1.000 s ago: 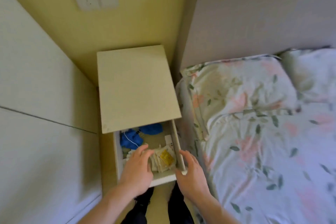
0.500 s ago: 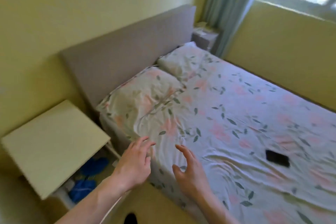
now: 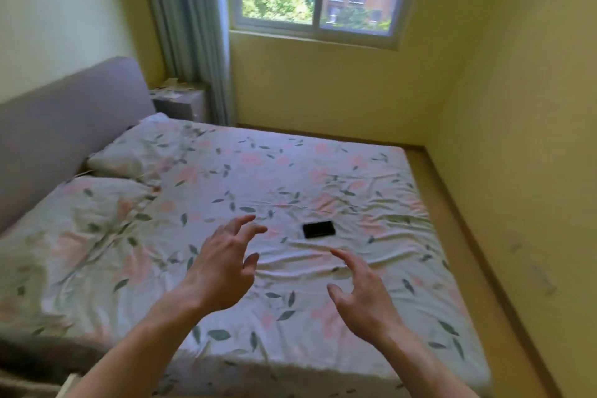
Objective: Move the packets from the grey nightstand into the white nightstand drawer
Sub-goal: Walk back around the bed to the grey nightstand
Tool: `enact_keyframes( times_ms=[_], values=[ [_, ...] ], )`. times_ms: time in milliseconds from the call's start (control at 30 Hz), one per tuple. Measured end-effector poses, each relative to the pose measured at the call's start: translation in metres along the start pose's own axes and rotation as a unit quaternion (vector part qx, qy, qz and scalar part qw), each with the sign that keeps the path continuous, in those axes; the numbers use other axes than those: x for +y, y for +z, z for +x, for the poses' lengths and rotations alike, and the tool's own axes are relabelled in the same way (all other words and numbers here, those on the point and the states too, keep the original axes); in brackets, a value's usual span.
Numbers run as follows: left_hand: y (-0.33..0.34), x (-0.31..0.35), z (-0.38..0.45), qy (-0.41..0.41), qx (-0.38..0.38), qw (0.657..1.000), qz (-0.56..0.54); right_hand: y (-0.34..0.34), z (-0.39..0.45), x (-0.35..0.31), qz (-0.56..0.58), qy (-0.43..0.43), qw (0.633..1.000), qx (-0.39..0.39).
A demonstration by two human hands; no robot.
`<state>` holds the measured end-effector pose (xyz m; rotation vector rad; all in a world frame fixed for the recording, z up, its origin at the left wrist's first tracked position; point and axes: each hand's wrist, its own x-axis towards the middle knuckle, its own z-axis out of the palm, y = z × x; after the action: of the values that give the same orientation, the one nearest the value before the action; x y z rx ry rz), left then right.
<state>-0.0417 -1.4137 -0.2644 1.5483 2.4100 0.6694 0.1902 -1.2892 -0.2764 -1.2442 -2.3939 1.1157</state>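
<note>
Hovering empty with fingers spread over the floral-sheeted bed (image 3: 323, 178), the left hand (image 3: 223, 265) and right hand (image 3: 361, 291) seem bound for pale packets (image 3: 171, 87) atop the far grey nightstand (image 3: 181, 103).

We see open air over the bed (image 3: 323, 171) toward the grey nightstand (image 3: 181, 103); a black phone (image 3: 318, 229) lies midway, pillows (image 3: 135, 155) and headboard (image 3: 64, 126) flank left, curtain (image 3: 193, 26) beside it.
</note>
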Motion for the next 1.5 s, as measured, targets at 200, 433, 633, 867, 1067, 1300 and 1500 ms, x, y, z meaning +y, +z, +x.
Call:
enact_keyframes(
  times_ms=[200,433,633,867,1067,1300,1500],
  values=[
    [0.048,0.103,0.042,0.073,-0.033,0.997,0.02,-0.115,-0.012,0.076,0.017,0.015,0.997,0.072],
    [0.123,0.216,0.124,0.13,-0.055,0.99,0.017,-0.232,-0.003,0.17,0.018,0.032,0.99,0.136],
    [0.205,0.352,0.211,0.163,-0.075,0.984,-0.013,-0.343,0.015,0.259,0.014,0.068,0.985,0.161],
    [0.266,0.516,0.29,0.234,-0.073,0.969,-0.042,-0.466,0.037,0.346,0.011,0.08,0.973,0.217],
    [0.303,0.6,0.342,0.205,-0.041,0.978,-0.026,-0.559,0.095,0.41,-0.008,0.021,0.982,0.189],
    [0.343,0.681,0.386,0.125,0.018,0.992,-0.013,-0.669,0.153,0.481,-0.023,-0.066,0.988,0.135],
    [0.358,0.722,0.408,0.056,0.057,0.997,-0.01,-0.735,0.203,0.515,-0.035,-0.119,0.988,0.092]
  ],
)
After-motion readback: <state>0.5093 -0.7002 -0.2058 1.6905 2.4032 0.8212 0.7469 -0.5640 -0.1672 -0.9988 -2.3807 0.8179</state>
